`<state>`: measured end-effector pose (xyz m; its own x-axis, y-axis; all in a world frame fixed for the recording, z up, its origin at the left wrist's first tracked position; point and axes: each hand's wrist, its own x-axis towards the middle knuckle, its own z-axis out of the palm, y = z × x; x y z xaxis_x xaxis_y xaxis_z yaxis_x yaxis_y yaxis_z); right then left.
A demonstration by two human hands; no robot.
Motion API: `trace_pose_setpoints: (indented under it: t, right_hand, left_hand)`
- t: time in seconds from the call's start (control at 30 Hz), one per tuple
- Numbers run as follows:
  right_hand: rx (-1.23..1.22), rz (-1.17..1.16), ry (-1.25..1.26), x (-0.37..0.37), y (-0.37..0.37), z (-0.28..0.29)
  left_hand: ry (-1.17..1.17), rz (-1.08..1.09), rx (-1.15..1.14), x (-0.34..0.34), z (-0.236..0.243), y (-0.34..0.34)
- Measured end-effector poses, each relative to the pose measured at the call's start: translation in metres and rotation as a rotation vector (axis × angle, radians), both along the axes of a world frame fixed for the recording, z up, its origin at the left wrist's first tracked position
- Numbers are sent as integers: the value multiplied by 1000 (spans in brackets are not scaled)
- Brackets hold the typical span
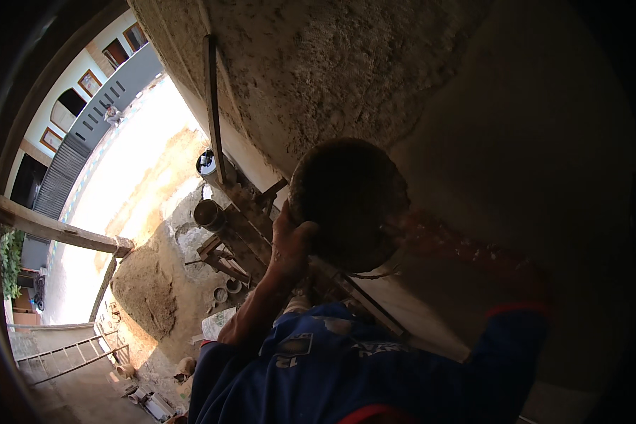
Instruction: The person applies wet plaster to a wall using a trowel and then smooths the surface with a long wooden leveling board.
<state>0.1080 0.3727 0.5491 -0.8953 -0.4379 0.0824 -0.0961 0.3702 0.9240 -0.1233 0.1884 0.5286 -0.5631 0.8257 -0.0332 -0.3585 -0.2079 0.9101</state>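
A dark round bucket (pixel 350 201), its mouth turned up toward me, is held in front of my chest near the wall. My left hand (pixel 292 244) is closed on its left rim, thumb lying over the edge. On the opposite side my right hand (pixel 411 227) reaches to the bucket's right rim, in deep shadow. Its fingers are lost in the dark, so whether they hold a tool cannot be made out. Pale specks dot the right forearm. What lies inside the bucket is too dark to see.
A rough, partly plastered wall (pixel 346 78) rises right ahead. Wooden scaffold planks (pixel 247 230) and an upright post (pixel 213 106) stand on the left. Below are a sand heap (pixel 145 293), buckets (pixel 208 214) and a ladder (pixel 74 357). Far off, a person (pixel 112 114) is by a grey gate.
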Motion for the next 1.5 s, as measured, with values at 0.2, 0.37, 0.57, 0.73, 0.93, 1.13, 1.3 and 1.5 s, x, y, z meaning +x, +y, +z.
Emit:
trace_pose_setpoints:
  t: [0.2,0.37,0.57,0.73,0.93,1.13,1.3,1.5]
  right_hand:
    - [-1574,-776,-312,-29,7,13]
    - [-1521,-616,-150,-81,-28,157]
    - [-1505,-639,-185,-117,-40,271]
    - [-1878,-557,-184,-151,-17,275]
    - [-1230,-352,723,-152,148,330]
    - [-1490,-674,399,-133,35,314]
    - [-1019,-794,-286,-119,20,144]
    - [-627,-700,-190,-126,-4,27]
  left_hand:
    - [6,62,-84,-19,1,-12]
    - [9,132,-73,-40,7,-33]
    - [12,234,-14,-53,13,-51]
    - [99,315,-17,-67,6,-70]
    - [115,314,-109,-67,-13,-69]
    - [87,286,-66,-69,-24,-63]
    - [12,248,-125,-67,-14,-51]
    - [42,160,-94,-60,-9,-32]
